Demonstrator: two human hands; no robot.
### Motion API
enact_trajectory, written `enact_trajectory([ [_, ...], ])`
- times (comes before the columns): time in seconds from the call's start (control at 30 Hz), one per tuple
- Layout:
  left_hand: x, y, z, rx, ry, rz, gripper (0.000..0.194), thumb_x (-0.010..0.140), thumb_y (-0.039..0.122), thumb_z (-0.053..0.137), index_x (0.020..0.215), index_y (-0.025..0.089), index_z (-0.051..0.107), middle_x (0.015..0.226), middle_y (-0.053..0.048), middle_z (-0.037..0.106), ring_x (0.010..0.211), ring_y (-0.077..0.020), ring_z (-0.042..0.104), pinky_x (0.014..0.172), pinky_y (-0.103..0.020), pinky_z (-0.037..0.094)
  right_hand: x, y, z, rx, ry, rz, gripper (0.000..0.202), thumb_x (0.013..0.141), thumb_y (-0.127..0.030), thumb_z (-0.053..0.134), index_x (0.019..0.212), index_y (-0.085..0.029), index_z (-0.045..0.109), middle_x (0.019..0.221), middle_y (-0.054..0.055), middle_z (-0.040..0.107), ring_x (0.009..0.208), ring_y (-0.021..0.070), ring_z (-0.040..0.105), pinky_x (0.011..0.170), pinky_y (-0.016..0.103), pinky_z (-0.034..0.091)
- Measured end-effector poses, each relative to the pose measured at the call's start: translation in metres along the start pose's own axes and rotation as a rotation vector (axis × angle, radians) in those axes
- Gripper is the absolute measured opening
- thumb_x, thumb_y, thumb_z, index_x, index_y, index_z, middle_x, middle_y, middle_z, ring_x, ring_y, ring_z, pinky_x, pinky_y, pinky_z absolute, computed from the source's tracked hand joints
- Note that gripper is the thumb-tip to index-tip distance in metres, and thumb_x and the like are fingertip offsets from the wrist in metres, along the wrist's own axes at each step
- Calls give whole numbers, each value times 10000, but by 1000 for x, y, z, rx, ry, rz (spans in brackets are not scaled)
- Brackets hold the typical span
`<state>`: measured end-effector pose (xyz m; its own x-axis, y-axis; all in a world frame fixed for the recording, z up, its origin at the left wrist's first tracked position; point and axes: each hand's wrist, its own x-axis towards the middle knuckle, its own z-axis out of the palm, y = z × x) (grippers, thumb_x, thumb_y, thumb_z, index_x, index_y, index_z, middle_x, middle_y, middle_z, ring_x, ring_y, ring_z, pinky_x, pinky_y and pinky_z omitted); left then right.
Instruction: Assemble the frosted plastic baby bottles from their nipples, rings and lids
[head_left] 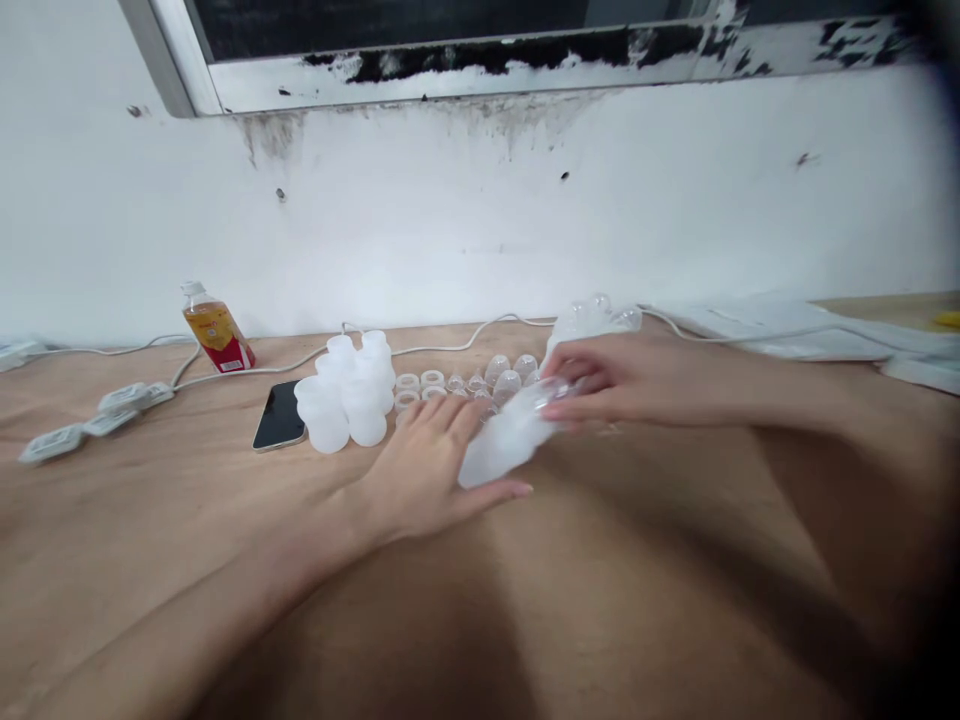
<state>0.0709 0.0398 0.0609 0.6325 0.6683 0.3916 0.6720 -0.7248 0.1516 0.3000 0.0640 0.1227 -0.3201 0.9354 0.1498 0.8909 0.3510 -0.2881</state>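
white part: motion-blurred, shape unclear | power strip: cut off left

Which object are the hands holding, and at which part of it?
A blurred translucent white plastic piece. The right hand grips its far end with the fingers; the left hand rests at its near end.

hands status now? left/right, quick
Left hand: open, lying flat on the table, fingers against the translucent plastic piece.
Right hand: fingers closed on the far end of the same piece.
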Motion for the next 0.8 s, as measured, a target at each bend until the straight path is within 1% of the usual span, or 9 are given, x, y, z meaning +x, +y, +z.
enact_trajectory([
  [0.03, -1, 1, 5, -7, -46, -42, 557, 749, 542, 401, 1137, 148, 331, 1037, -107, 515, 949, -254, 488, 807, -407, 380, 3, -15, 12, 128, -206, -76, 316, 712, -453, 500, 828, -172, 587, 719, 26, 643, 602, 116, 573, 509, 215, 397],
  [0.07, -3, 1, 10, -6, -92, -107, 505, 773, 501, 384, 1120, 138, 339, 984, -105, 538, 882, -245, 522, 755, -391, 403, 8, -27, 24, 228, -311, -96, 329, 729, -461, 475, 867, -174, 560, 725, 27, 642, 604, 121, 574, 501, 213, 402],
  [0.2, -6, -11, 26, 49, -230, -253, 345, 773, 335, 402, 1056, 138, 375, 935, -103, 561, 778, -224, 568, 618, -320, 431, 21, -40, 66, 280, -500, -57, 410, 765, -509, 380, 955, -165, 500, 647, 18, 618, 521, 123, 535, 472, 227, 383],
  [0.3, -5, -21, 26, 79, -329, -201, 360, 754, 359, 428, 1047, 151, 398, 929, -95, 574, 812, -235, 571, 632, -318, 430, 24, -37, 85, 280, -454, -146, 413, 728, -545, 416, 842, -175, 562, 675, 12, 605, 575, 129, 519, 493, 224, 355],
  [0.4, -3, -27, 20, -1, -334, -171, 444, 740, 448, 444, 1069, 151, 411, 903, -85, 590, 845, -235, 568, 673, -313, 428, 25, -39, 93, 312, -348, -201, 412, 710, -560, 431, 716, -173, 573, 648, -8, 579, 577, 118, 496, 485, 212, 320],
  [0.5, -2, -27, 13, -115, -304, -167, 479, 708, 515, 462, 1045, 175, 453, 875, -60, 602, 798, -218, 577, 639, -289, 429, 21, -44, 89, 233, -263, -244, 376, 685, -546, 479, 692, -183, 579, 589, -22, 556, 559, 118, 498, 484, 209, 308],
  [0.6, -6, -28, 8, -214, -299, -147, 449, 701, 541, 460, 986, 195, 498, 810, -29, 609, 706, -189, 578, 572, -258, 415, 9, -35, 70, 132, -176, -316, 351, 660, -534, 523, 786, -216, 602, 650, -11, 592, 608, 142, 527, 535, 228, 341],
  [0.7, -14, -36, 6, -290, -228, -215, 433, 705, 548, 453, 913, 174, 521, 772, -26, 601, 686, -174, 563, 577, -250, 407, -9, -3, 47, 18, 75, -188, 456, 659, -552, 521, 992, -240, 544, 800, 36, 615, 679, 182, 543, 572, 262, 367],
  [0.8, -22, -45, 6, -310, -141, -305, 427, 706, 536, 461, 901, 161, 528, 755, -27, 591, 693, -173, 550, 618, -261, 410, -27, 31, 42, -221, -34, -6, 554, 664, -585, 483, 1109, -258, 434, 696, 42, 602, 573, 207, 531, 500, 286, 346],
])
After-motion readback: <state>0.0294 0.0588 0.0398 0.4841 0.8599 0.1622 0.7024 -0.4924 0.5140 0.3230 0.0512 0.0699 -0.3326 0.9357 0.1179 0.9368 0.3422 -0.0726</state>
